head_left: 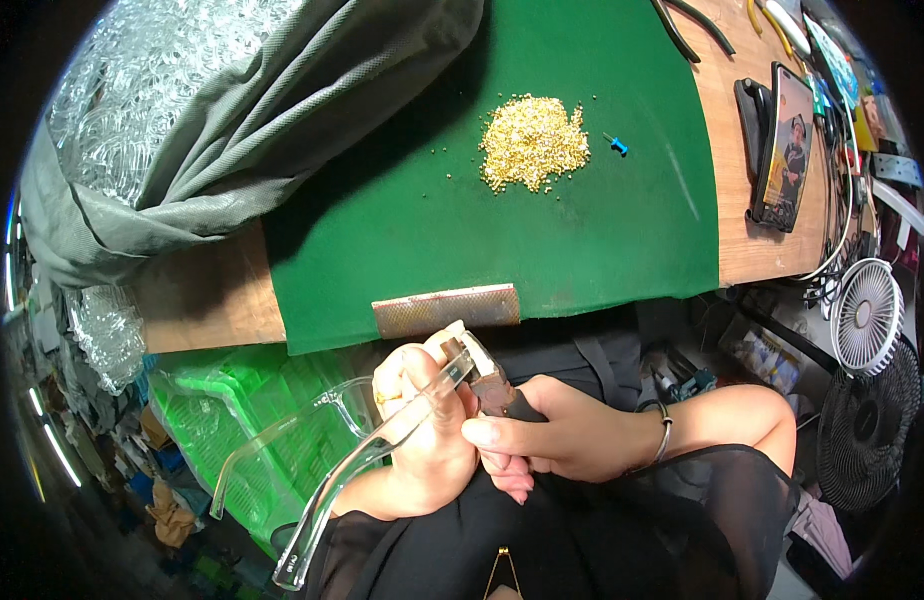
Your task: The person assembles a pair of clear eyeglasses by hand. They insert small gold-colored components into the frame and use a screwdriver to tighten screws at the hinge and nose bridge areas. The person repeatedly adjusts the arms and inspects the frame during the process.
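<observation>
My left hand [422, 430] is closed around a clear plastic eyeglass frame [327, 500], close in front of the table's near edge. The frame's two long temples stretch down to the left. Gripped in my right hand [582, 430] is a pair of pliers [492, 385] with a worn brownish joint and dark handles. Its metal head is up against the end of one clear temple, beside my left fingers. Exactly what the jaws touch is hidden. Beyond the hands, a heap of tiny gold metal pieces [534, 143] lies on the green mat [602, 230].
A textured metal strip [447, 308] runs along the mat's near edge. Grey cloth [272, 130] covers part of a pile of clear frames [142, 80] at left. A blue push pin [618, 146], a phone [785, 150] and a white fan [866, 315] are right. A green crate [232, 420] stands below.
</observation>
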A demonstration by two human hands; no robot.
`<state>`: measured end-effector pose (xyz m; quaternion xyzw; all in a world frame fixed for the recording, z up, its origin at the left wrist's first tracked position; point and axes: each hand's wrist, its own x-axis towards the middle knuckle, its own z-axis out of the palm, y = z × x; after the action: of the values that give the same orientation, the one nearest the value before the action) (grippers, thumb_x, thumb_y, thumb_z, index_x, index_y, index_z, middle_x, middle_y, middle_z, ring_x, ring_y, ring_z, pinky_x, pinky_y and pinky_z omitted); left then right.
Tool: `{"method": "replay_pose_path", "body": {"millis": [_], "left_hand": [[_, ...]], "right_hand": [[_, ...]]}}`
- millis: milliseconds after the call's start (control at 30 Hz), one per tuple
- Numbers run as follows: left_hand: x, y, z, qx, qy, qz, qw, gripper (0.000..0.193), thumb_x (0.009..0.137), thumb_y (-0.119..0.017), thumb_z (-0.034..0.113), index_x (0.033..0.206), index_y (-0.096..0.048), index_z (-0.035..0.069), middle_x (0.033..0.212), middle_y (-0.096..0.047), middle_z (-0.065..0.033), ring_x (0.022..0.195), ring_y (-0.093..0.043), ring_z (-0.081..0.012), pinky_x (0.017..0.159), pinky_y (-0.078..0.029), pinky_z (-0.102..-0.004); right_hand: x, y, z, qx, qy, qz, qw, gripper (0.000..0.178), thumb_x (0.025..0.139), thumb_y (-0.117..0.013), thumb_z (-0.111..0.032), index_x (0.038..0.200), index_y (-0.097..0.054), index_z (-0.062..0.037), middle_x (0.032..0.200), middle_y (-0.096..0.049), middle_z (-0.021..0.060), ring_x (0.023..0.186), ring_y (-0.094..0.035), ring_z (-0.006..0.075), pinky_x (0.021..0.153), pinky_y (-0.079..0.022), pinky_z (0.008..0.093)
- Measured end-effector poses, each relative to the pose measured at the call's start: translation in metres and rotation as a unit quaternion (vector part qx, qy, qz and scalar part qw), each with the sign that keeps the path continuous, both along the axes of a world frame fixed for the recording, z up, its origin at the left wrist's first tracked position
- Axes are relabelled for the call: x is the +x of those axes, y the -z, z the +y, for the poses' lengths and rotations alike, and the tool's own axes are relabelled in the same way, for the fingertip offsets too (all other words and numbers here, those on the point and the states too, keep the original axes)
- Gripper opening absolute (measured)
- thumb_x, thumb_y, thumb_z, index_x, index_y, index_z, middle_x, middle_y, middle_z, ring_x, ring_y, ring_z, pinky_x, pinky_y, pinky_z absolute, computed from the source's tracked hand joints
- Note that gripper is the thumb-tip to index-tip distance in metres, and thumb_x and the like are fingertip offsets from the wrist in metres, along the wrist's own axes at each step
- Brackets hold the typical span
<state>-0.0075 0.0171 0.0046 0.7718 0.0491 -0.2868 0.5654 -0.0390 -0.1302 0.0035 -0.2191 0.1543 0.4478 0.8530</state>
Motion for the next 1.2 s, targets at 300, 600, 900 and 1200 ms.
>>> {"method": "replay_pose_path", "body": {"millis": [300,600,900,1200], "left_hand": [[0.004,0.004,-0.008,0.049,0.008,-0.018,0.999,0.051,0.099,-0.030,0.043,0.125,-0.039,0.000,0.096,-0.055,-0.0123,0.068,-0.051,-0.0167,0.065,-0.044,-0.0285],[0.016,-0.002,0.016,-0.153,0.086,-0.194,0.965,0.098,0.083,-0.068,0.015,0.143,0.007,-0.003,0.106,-0.060,-0.0161,0.099,-0.058,-0.0207,0.092,-0.042,-0.0318],[0.019,-0.013,0.007,-0.209,0.005,-0.174,0.962,0.071,0.078,-0.073,0.011,0.133,-0.032,-0.007,0.091,-0.067,-0.0125,0.086,-0.065,-0.0185,0.084,-0.047,-0.0282],[0.023,-0.021,-0.002,-0.096,0.140,-0.289,0.942,0.064,0.068,-0.073,0.003,0.126,-0.047,-0.005,0.086,-0.069,-0.0080,0.082,-0.065,-0.0230,0.077,-0.049,-0.0307]], "right_hand": [[0.018,-0.003,-0.024,-0.052,-0.100,-0.048,0.992,0.043,0.090,-0.053,-0.044,0.084,-0.055,-0.0021,0.075,-0.059,0.0061,0.070,-0.056,0.0106,0.060,-0.042,0.0216],[0.030,-0.023,-0.074,-0.395,-0.055,-0.231,0.887,0.018,0.085,-0.062,-0.015,0.096,-0.055,-0.0021,0.090,-0.059,0.0035,0.086,-0.054,0.0098,0.080,-0.044,0.0264],[0.026,0.032,-0.079,-0.420,0.187,-0.296,0.837,0.012,0.087,-0.058,-0.005,0.097,-0.051,-0.0003,0.095,-0.057,0.0053,0.087,-0.052,0.0095,0.081,-0.043,0.0253],[0.025,0.024,-0.069,-0.510,0.029,-0.541,0.669,0.022,0.071,-0.062,0.002,0.091,-0.054,-0.0032,0.082,-0.055,0.0126,0.073,-0.055,0.0293,0.068,-0.046,0.0336]]}}
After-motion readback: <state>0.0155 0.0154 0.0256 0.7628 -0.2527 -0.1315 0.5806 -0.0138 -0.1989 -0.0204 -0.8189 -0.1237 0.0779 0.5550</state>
